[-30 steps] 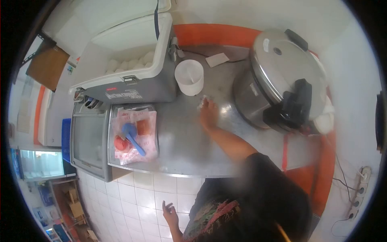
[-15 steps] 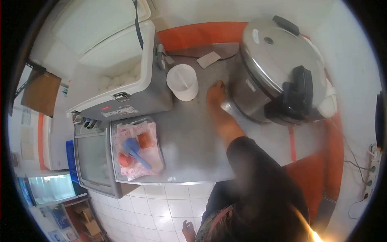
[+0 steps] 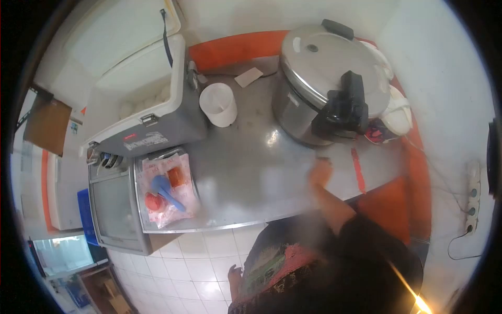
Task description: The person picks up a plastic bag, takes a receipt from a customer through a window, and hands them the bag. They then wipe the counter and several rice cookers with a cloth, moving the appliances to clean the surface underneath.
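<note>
My right hand [image 3: 320, 170] is low over the metal counter [image 3: 246, 172], just in front of the large steel rice cooker [image 3: 300, 112] with its closed lid. Its fingers look curled together, and whatever they may hold is hidden and blurred. My left hand [image 3: 235, 276] hangs at my side, below the counter's front edge, with its fingers loosely apart and nothing in it. A white plastic tub [image 3: 219, 112] stands left of the cooker. Left of that, a grey cool box [image 3: 172, 125] has its lid raised, with several pale round pieces [image 3: 141, 106] inside.
On a tray at the counter's left front, pink printed paper [image 3: 183, 201] lies under a blue scoop [image 3: 167, 192]. A white card [image 3: 249, 77] lies at the back. Red tape [image 3: 358, 170] marks the right side. A power strip [image 3: 473, 196] hangs on the right wall.
My right hand has moved from beside the tub and cooker toward me and to the right along the counter. The camera view has shifted slightly. My left hand still hangs low.
</note>
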The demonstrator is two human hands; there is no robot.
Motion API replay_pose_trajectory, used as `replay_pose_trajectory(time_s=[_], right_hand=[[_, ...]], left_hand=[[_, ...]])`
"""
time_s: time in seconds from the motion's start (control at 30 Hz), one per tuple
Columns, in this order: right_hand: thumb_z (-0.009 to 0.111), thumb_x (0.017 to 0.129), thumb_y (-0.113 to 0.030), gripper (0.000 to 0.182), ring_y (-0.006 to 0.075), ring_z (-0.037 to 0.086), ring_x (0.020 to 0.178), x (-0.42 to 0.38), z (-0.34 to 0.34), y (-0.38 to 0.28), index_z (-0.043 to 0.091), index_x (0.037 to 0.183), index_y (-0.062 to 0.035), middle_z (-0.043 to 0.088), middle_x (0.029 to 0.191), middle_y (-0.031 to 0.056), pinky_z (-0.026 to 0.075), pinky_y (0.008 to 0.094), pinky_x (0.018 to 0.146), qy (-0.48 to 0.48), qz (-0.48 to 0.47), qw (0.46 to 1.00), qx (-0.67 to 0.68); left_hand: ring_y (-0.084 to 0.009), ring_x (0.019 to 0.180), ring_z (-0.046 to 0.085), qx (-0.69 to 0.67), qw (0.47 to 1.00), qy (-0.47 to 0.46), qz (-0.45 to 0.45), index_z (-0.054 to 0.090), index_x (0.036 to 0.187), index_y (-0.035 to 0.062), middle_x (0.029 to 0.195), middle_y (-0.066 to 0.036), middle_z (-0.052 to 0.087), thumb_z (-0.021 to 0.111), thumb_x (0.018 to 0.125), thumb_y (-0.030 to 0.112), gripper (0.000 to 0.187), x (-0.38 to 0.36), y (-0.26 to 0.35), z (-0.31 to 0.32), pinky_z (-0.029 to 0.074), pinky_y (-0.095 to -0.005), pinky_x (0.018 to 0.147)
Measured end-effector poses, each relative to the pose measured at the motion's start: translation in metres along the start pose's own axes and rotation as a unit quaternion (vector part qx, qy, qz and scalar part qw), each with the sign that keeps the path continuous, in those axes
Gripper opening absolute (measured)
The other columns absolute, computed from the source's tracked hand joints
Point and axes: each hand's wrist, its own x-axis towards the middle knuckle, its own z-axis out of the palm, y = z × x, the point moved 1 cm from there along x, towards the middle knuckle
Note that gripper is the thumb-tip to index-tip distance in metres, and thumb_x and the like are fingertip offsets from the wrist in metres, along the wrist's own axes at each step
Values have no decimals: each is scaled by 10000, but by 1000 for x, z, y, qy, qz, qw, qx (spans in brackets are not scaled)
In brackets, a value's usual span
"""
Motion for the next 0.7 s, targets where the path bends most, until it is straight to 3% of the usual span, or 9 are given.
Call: replay_pose_trajectory(time_s=[0.07,0.1,0.17,0.27,0.4,0.5,0.53,0.57,0.7], right_hand=[[570,866,-153,187,346,643,901,11,8,110,634,988,-26,653,988,166,509,443,773,92,104,989,56],[601,853,-117,176,364,650,886,17,-18,149,622,983,1,655,990,171,510,455,788,-3,229,973,-29],[639,818,-65,174,368,655,797,29,121,305,613,971,12,654,890,168,516,479,768,16,83,995,-45],[670,776,-50,213,355,649,739,30,30,302,612,972,10,646,823,167,516,491,749,212,-7,976,-56],[580,875,-83,197,335,584,980,-47,15,69,623,1052,-7,627,1010,165,458,455,900,76,-155,942,288],[550,952,-151,274,332,556,1133,-157,8,-104,626,1187,-33,615,1198,153,427,458,993,-318,-307,757,481],[604,870,-157,156,347,584,1006,-185,-26,-150,674,1000,-106,639,1034,170,461,449,909,-230,-438,740,455],[581,895,-152,178,371,579,1032,-195,-33,-184,684,1035,-110,640,1121,162,444,473,952,-239,-578,664,409],[613,853,-177,135,300,631,968,-181,-33,-326,690,962,-157,672,1089,82,474,472,898,-255,-417,801,347]], left_hand=[[-231,810,687,-1,1000,7,-14,577,1255,-65,892,-162,719,609,848,197,486,-10,11,-1,536,-347,745],[-226,806,686,11,1000,6,0,578,1253,-68,884,-162,719,600,848,198,485,-5,8,-3,536,-345,747],[-219,801,686,13,1000,9,-2,578,1254,-70,877,-161,718,583,852,199,484,-4,1,-8,534,-339,754],[-215,797,685,35,998,-17,48,581,1255,-64,876,-160,717,579,854,182,471,8,-53,-13,532,-326,768],[-209,796,683,-29,999,31,-2,583,1257,-53,878,-156,719,603,851,177,467,-8,-58,-13,533,-326,761],[-199,804,680,-13,998,56,10,587,1257,-44,886,-152,718,616,856,182,461,-14,-67,-16,529,-323,755],[-195,808,679,-37,996,84,-6,588,1255,-42,889,-151,718,616,859,184,457,-28,-53,-15,527,-320,757],[-191,812,678,-60,992,114,-20,590,1253,-40,892,-151,718,616,862,187,453,-34,-43,-14,525,-318,758],[-186,828,657,-188,966,160,-78,517,1312,-24,997,-139,704,585,902,134,445,-69,-50,-13,518,-296,725]])
